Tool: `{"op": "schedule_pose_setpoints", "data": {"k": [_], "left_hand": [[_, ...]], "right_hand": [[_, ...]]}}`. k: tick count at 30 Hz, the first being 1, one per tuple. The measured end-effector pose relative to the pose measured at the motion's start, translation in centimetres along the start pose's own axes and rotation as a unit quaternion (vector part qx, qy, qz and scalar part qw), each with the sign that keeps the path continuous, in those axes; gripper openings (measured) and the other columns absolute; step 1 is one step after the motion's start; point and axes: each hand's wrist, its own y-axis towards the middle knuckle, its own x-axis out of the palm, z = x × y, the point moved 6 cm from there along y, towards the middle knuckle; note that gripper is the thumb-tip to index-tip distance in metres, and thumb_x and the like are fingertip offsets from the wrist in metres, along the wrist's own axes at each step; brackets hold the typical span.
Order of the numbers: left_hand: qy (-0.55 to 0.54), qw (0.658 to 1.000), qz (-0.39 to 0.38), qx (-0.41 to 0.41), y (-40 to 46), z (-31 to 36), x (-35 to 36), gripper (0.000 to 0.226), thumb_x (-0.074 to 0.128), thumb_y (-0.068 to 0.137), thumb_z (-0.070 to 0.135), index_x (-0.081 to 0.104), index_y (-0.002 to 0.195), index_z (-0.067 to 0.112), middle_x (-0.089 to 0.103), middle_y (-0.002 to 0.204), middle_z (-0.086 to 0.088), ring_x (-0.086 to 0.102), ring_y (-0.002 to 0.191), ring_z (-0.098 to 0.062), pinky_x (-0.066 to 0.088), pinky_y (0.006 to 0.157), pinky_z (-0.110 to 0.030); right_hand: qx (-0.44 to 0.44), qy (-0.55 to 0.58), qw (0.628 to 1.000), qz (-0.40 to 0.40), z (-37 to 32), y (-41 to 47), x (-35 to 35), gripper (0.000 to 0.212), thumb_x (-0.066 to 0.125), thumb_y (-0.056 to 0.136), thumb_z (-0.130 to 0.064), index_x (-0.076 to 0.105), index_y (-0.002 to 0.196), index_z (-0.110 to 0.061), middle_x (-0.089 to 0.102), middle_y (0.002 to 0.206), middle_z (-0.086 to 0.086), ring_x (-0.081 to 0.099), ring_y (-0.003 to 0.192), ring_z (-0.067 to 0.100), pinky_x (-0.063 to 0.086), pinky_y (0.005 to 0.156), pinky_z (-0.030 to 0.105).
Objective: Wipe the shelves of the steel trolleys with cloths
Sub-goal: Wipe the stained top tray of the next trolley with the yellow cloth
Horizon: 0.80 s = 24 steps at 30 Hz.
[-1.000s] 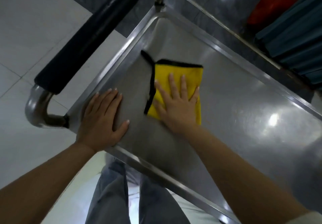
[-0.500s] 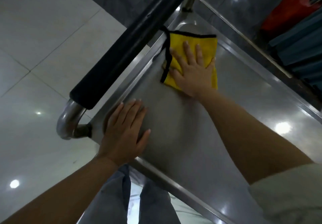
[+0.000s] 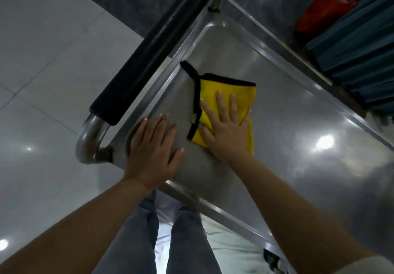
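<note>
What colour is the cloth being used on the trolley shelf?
Bright yellow with a black edge, the cloth shows in the head view, under the right hand.

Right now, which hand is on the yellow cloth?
The right hand. It presses flat on the yellow cloth, fingers spread. The left hand lies flat on the bare steel shelf near the black handle, touching no cloth.
</note>
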Motion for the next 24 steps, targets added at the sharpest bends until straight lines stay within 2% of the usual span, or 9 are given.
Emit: {"op": "schedule_pose_setpoints", "data": {"k": [3,7,10,12,16,19,21,24], "left_hand": [[-0.002,1.000,-0.013,0.015,-0.1,0.3,-0.3,0.060,0.037,0.091,0.046,0.050,0.135,0.008,0.042,0.145,-0.021,0.035,0.137,-0.035,0.023,0.114,-0.053],[0.019,0.996,-0.017,0.081,-0.1,1.1,-0.3,0.058,0.036,0.091,0.045,0.056,0.131,0.008,0.045,0.144,-0.019,0.038,0.135,-0.036,0.020,0.112,-0.060],[0.017,0.988,-0.012,0.154,-0.4,1.6,0.3,0.060,0.035,0.092,0.047,0.056,0.132,0.008,0.046,0.145,-0.016,0.038,0.137,-0.032,0.017,0.113,-0.062],[0.027,0.978,-0.004,0.208,-0.7,2.0,0.8,0.060,0.036,0.091,0.049,0.057,0.130,0.008,0.048,0.143,-0.016,0.040,0.137,-0.032,0.019,0.112,-0.064],[0.043,0.974,0.012,0.223,-0.7,2.0,1.6,0.063,0.038,0.090,0.052,0.056,0.132,0.009,0.047,0.144,-0.017,0.040,0.136,-0.034,0.017,0.113,-0.062],[0.067,0.972,-0.009,0.223,-0.4,1.9,2.3,0.066,0.031,0.091,0.055,0.047,0.140,0.014,0.038,0.151,-0.012,0.032,0.141,-0.031,0.011,0.113,-0.061],[0.090,0.972,-0.048,0.214,0.0,1.8,2.8,0.072,0.018,0.091,0.060,0.031,0.149,0.018,0.024,0.158,-0.007,0.017,0.146,-0.026,0.004,0.114,-0.061],[0.123,0.970,-0.079,0.196,0.3,1.7,3.4,0.078,-0.001,0.090,0.066,0.009,0.153,0.022,0.004,0.162,-0.002,-0.003,0.148,-0.022,-0.003,0.114,-0.061]], "right_hand": [[0.009,-0.010,1.000,0.006,-1.1,-7.7,1.4,0.062,0.030,0.092,-0.061,0.013,0.149,-0.044,0.009,0.161,0.003,0.001,0.148,0.034,0.009,0.108,0.070],[0.003,-0.025,1.000,-0.009,-0.5,-14.4,2.2,0.065,0.035,0.091,-0.063,0.020,0.150,-0.041,0.014,0.161,0.002,0.007,0.148,0.033,0.016,0.105,0.071],[0.106,-0.009,0.994,-0.013,3.2,-17.7,1.8,0.067,0.032,0.089,-0.066,0.021,0.150,-0.039,0.012,0.161,0.000,0.006,0.148,0.030,0.017,0.105,0.072],[0.196,0.007,0.980,-0.033,4.7,-19.3,2.0,0.070,0.027,0.087,-0.071,0.011,0.149,-0.044,0.002,0.162,-0.003,-0.005,0.148,0.026,0.014,0.106,0.072],[0.296,0.040,0.953,-0.041,2.5,-17.6,2.7,0.079,0.020,0.079,-0.080,-0.006,0.147,-0.049,-0.013,0.161,-0.002,-0.018,0.146,0.030,0.007,0.106,0.071],[0.271,0.048,0.961,-0.022,0.3,-15.8,2.5,0.072,0.025,0.085,-0.070,0.001,0.148,-0.047,-0.006,0.162,-0.001,-0.014,0.146,0.033,0.008,0.106,0.070],[0.224,0.046,0.973,-0.017,-0.2,-15.8,2.2,0.065,0.034,0.091,-0.059,0.011,0.149,-0.044,0.002,0.162,0.000,-0.007,0.147,0.033,0.011,0.107,0.068],[0.161,0.065,0.985,0.002,-0.1,-17.3,1.4,0.061,0.050,0.092,-0.037,0.029,0.148,-0.034,0.018,0.160,0.004,0.009,0.147,0.033,0.028,0.106,0.062]]}}
